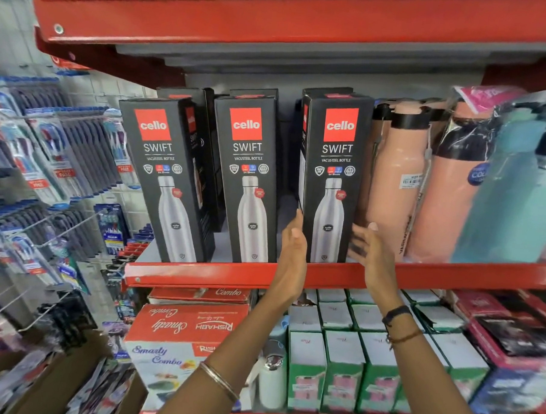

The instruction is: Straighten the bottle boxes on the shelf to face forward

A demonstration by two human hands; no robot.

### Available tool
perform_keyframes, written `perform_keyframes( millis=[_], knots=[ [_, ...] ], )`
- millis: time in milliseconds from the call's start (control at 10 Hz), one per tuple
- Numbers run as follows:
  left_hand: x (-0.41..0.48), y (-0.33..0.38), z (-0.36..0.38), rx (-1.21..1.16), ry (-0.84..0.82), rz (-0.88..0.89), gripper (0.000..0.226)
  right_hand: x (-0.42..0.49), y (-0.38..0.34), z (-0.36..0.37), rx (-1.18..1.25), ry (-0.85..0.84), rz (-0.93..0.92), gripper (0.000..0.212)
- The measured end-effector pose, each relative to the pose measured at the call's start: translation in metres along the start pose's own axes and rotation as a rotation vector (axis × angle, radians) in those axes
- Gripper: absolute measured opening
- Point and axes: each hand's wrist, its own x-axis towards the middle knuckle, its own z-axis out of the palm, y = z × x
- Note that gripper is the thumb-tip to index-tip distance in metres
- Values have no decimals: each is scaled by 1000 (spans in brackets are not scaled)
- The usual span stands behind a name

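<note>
Three black bottle boxes with red logos stand along the front edge of the red shelf (215,274). The left box (169,183) is turned slightly and shows its right side. The middle box (248,180) and the right box (332,178) face forward. More black boxes (201,94) stand behind them. My left hand (293,242) lies flat against the lower left side of the right box, fingers straight. My right hand (370,251) is at that box's lower right corner with its fingers spread and blurred. Neither hand is wrapped around the box.
Peach bottles (395,181) and a teal bottle (513,201) in plastic crowd against the right box. The upper red shelf (273,22) hangs close overhead. Below are a Smarty Combo carton (179,328) and green-white boxes (343,366). Toothbrush packs (48,153) hang on hooks at left.
</note>
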Motion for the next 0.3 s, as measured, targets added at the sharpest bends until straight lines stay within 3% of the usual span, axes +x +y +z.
perform_keyframes(
  millis=[100, 200, 300],
  knots=[
    [-3, 4, -1, 30, -16, -21, 86, -2, 2, 0, -76, -33, 3, 46],
    [-3, 4, -5, 18, 30, -11, 96, -21, 13, -9, -224, -53, -51, 50],
    [-4, 11, -16, 19, 93, 128, 91, -75, 38, -29, -308, -9, -56, 44]
  ],
)
